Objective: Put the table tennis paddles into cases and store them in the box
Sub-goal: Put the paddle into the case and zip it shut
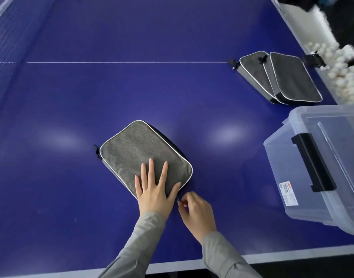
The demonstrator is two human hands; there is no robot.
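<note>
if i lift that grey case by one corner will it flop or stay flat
The grey case probably stays fairly flat: it lies as an even slab under the left hand. Its fabric face looks soft, so some sag is likely. It may slide easily on the smooth blue table, hence the flat fingers pressing it.

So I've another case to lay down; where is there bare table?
Bare table runs from the net to the grey case. The right is crowded: two cases, the box, balls.
</note>
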